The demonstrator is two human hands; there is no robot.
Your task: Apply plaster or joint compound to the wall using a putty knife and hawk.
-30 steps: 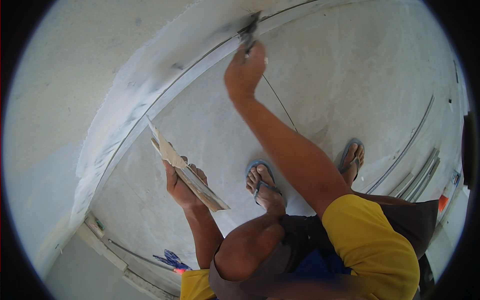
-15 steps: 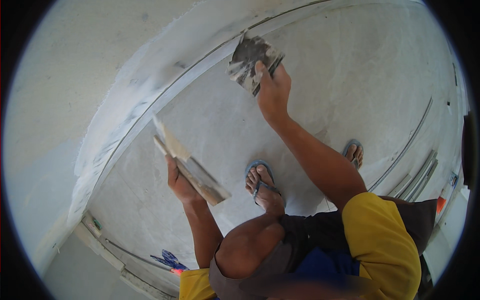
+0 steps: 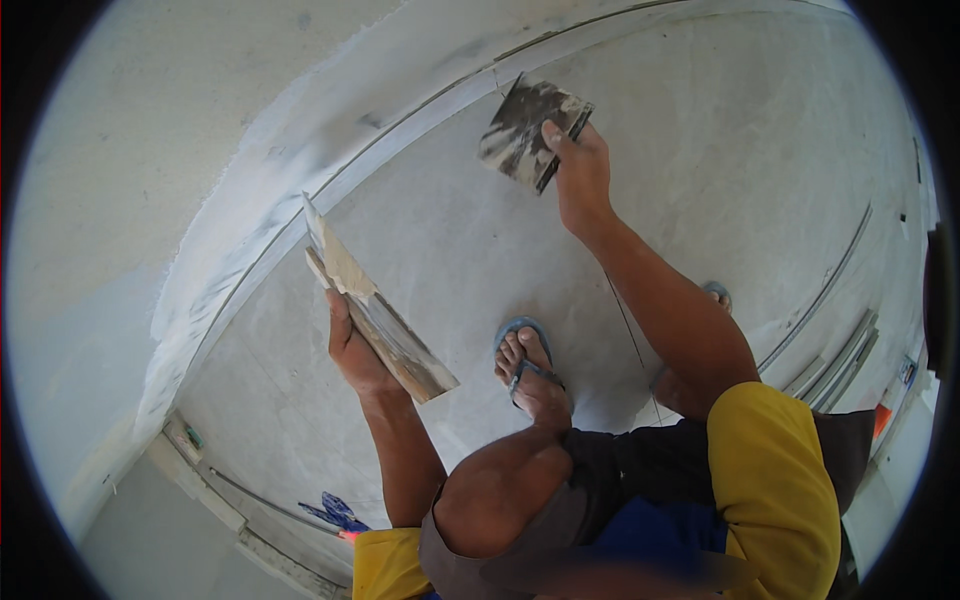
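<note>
My left hand [image 3: 352, 345] grips a long plastering trowel [image 3: 395, 345] by its back edge; a heap of pale putty [image 3: 345, 262] lies along its blade near the far end. Farther out and to the right, my right hand [image 3: 582, 170] is closed round a wide, putty-smeared scraper [image 3: 530, 130], the thumb lying on its flat face. The scraper is held above the floor, apart from the trowel. To the left of both tools, the wall [image 3: 250, 210] carries a fresh-looking white band of putty along its foot.
The grey floor [image 3: 430, 230] stretches under me, with my sandalled foot [image 3: 525, 365] below the tools. Metal strips [image 3: 845, 360] and a long rod [image 3: 825, 285] lie at the right. Blue-patterned gloves [image 3: 335, 512] or cloth lie at the lower left, near a thin bar [image 3: 265, 500].
The scraper in my right hand has moved slightly right and away from the wall's foot. My left hand with the trowel has shifted a little left. My rear foot is more hidden by my forearm.
</note>
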